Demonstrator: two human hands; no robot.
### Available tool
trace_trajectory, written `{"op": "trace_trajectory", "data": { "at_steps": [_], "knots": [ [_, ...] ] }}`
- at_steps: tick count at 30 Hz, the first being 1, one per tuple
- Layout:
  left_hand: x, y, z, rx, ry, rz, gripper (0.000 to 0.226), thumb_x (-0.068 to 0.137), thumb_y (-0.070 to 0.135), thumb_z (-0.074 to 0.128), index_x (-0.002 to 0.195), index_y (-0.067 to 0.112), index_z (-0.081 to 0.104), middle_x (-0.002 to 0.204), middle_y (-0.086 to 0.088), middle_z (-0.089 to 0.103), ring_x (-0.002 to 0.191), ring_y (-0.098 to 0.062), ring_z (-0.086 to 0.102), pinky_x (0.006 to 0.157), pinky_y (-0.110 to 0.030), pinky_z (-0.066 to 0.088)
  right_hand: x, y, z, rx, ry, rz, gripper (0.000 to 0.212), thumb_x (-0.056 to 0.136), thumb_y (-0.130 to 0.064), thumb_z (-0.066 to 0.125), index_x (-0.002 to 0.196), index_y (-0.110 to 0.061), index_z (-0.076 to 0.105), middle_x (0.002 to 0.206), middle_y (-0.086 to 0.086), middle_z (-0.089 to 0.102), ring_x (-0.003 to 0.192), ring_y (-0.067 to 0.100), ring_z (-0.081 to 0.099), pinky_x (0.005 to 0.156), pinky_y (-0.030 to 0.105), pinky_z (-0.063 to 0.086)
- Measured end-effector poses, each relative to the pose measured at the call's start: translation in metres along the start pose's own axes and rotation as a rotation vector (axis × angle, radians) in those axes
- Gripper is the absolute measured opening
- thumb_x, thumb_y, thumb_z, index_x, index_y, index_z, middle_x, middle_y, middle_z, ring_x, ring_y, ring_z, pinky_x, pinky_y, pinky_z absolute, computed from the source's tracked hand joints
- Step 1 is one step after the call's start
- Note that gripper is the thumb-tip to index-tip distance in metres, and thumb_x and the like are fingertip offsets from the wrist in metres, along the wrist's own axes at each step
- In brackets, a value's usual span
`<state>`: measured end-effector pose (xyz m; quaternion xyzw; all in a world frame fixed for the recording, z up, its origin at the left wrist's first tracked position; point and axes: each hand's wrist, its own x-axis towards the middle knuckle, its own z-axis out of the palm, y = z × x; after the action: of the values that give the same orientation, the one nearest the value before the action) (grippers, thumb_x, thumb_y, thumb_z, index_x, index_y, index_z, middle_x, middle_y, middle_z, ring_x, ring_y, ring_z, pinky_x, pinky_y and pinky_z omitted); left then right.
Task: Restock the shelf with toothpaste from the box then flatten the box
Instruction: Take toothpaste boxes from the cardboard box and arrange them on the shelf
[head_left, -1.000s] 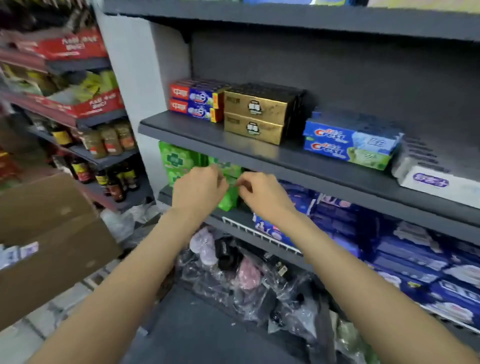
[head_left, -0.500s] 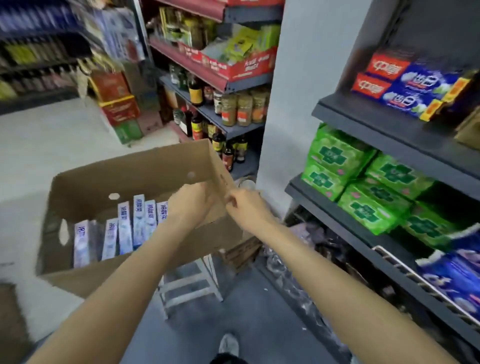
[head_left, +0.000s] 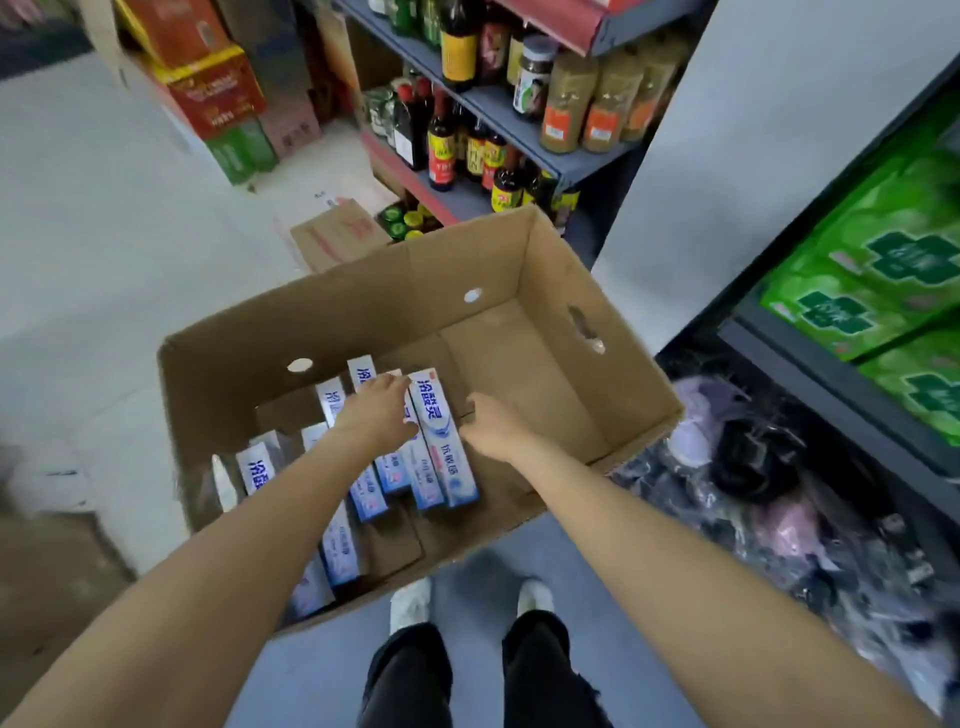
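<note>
Fingers of the left hand (head_left: 378, 410) lie spread over the tops of the toothpaste cartons (head_left: 441, 441), touching them at frame centre; whether any carton is actually pinched I cannot tell. Right hand (head_left: 493, 423) sits just beside the rightmost carton, fingers loosely curled, holding nothing that shows.

Cartons stand leaning in a row along the lower-left half of the cardboard box (head_left: 545, 291); the right half of the box floor is bare.

Step in hand, as I judge it: gathering a batch to carry to the shelf. Best done by squeezing several cartons between both palms from the two ends of the row, then lifting straight up so none slide out.

Edges: box walls are tall on all sides, so the lift must clear the rim nearest the feet. Open room lies to the right inside the box. Green packs (head_left: 883, 280) crowd the shelf at right of frame; bagged goods lie low at lower right.
</note>
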<state>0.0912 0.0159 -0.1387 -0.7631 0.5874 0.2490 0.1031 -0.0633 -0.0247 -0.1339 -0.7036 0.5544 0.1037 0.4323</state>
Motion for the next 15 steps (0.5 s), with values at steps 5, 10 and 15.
{"op": "trace_trajectory", "data": {
  "at_steps": [5,10,15],
  "knots": [
    [0.016,-0.043,0.010,0.150,-0.136,0.134,0.109,0.078,0.058,0.064,0.152,0.017,-0.005,0.159,-0.008,-0.010,0.147,-0.027,-0.008,0.118,-0.046,0.001,0.033,-0.018,0.038,0.079,-0.017,0.137,0.045,0.084,-0.015,0.061,0.127,-0.009,0.050,0.128,0.015,0.057,0.115,0.031,0.055,0.084,0.028,0.043],
    [0.018,-0.055,0.027,0.152,-0.198,0.175,0.116,0.073,0.061,0.067,0.151,0.016,-0.006,0.159,-0.010,-0.013,0.147,-0.027,-0.008,0.117,-0.049,0.006,0.048,-0.026,0.071,0.126,-0.087,0.295,0.093,0.068,-0.046,0.077,0.143,-0.016,0.030,0.140,0.010,0.043,0.122,0.028,0.048,0.101,0.037,0.043],
    [0.027,-0.068,0.024,0.181,-0.159,0.252,0.116,0.071,0.059,0.071,0.152,0.022,-0.003,0.160,-0.006,-0.009,0.147,-0.026,-0.002,0.117,-0.047,0.012,0.051,-0.027,0.076,-0.005,-0.055,0.331,0.108,0.067,-0.039,0.082,0.144,-0.006,0.014,0.140,0.016,0.033,0.129,0.030,0.038,0.099,0.036,0.037]
  ]
}}
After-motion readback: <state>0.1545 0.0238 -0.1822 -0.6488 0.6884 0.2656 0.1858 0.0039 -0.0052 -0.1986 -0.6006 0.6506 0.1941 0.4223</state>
